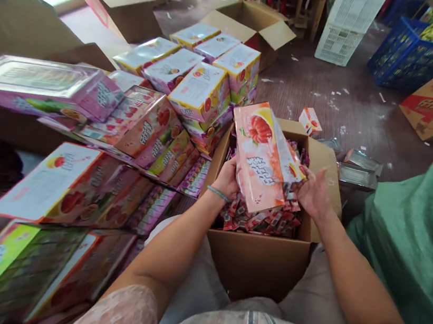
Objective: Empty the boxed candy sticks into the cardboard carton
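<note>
A pink cardboard packet box (259, 157) with a raspberry picture is tilted above an open brown carton (255, 260). My left hand (229, 179) is closed on its left edge. My right hand (314, 193) is at its right side, fingers bent against a white and yellow flap (293, 169); part of the grip is hidden. Beneath the box, many small red wrapped sachets (260, 218) fill the carton, which stands between my knees.
Stacked fruit-print boxes (200, 88) and opened display boxes (78, 181) crowd the left. Behind them stands an open carton (254, 23). A small pink box (310, 121) and clear plastic trays (356, 175) lie on the right. Farther back are a blue crate (410, 54) and white crates (344, 27).
</note>
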Demonstrator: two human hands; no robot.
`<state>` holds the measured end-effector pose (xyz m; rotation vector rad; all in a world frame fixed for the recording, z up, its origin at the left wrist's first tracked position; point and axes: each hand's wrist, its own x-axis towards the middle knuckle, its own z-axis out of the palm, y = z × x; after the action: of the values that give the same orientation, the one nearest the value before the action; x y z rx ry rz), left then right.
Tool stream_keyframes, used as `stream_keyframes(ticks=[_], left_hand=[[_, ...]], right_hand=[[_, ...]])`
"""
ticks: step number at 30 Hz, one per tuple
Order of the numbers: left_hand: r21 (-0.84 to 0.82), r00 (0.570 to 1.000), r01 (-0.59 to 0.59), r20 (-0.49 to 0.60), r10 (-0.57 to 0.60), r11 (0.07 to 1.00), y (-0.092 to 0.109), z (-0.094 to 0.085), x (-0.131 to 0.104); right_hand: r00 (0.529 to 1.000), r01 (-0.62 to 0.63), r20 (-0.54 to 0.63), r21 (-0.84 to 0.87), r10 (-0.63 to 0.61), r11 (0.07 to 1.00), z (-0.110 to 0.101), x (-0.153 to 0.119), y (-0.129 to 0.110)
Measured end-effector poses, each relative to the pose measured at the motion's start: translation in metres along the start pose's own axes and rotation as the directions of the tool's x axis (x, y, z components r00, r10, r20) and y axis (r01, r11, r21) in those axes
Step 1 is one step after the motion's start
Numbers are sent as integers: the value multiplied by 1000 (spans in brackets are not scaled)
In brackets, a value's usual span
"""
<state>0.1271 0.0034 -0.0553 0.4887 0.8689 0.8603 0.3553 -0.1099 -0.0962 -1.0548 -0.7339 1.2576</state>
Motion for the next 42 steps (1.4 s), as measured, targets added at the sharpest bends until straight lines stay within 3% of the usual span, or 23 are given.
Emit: stream_keyframes(ticks=[2, 4, 6, 8, 11, 14, 16, 18, 20, 23, 26, 31, 34, 39, 42], left_hand=[[-74, 999, -43, -36, 40, 996, -6, 6, -1], [-115, 996, -71, -56, 65, 991, -14, 12, -2], [-99, 996, -82, -47, 78, 992, -22, 15, -3], [-32, 995, -94, -34, 93, 995, -22, 13, -3], [124, 978, -142, -135, 158, 982, -1, 0, 0], [215, 929, -229, -245, 279, 950, 28, -15, 1], [205, 943, -263, -153, 297, 943, 34, -16, -3], [187, 973, -226, -11, 232, 956, 30, -11, -8], [195, 986, -162, 60, 153, 967, 23, -4, -12], [211, 985, -175, 35, 171, 962, 21, -1, -15], [218, 972, -233, 45, 229, 948, 26, -5, -16], [225, 953, -294, 140, 268, 929, 28, -4, -19], [231, 930, -364, 148, 337, 902, 30, -2, -20], [291, 875, -483, 203, 441, 826, 33, 0, -22], [295, 863, -500, 244, 442, 814, 40, -1, -25]], right_hand=[[991, 104, 97, -115, -94, 988, 21, -15, 21], [976, 209, 98, -214, -192, 954, 45, -27, 41], [969, 231, -22, -252, -244, 940, 65, -35, 51], [959, 199, -155, -224, -236, 954, 74, -34, 43], [965, 166, -177, -171, -196, 971, 62, -27, 9], [985, 149, -57, -189, -163, 971, 32, -19, -22], [986, 162, -6, -226, -168, 961, 12, -12, -30], [981, 183, -11, -254, -192, 950, -2, -5, -29], [968, 225, -40, -294, -247, 929, -10, 1, -24], [938, 324, 28, -420, -345, 848, -10, 4, -18], [930, 363, 126, -476, -346, 801, -5, 3, -20], [928, 340, 28, -472, -372, 813, -11, 6, -29], [946, 297, 38, -490, -321, 819, -14, 5, -30], [966, 189, -71, -469, -250, 863, -18, 1, -26], [976, 136, -96, -441, -197, 887, -21, 3, -23]])
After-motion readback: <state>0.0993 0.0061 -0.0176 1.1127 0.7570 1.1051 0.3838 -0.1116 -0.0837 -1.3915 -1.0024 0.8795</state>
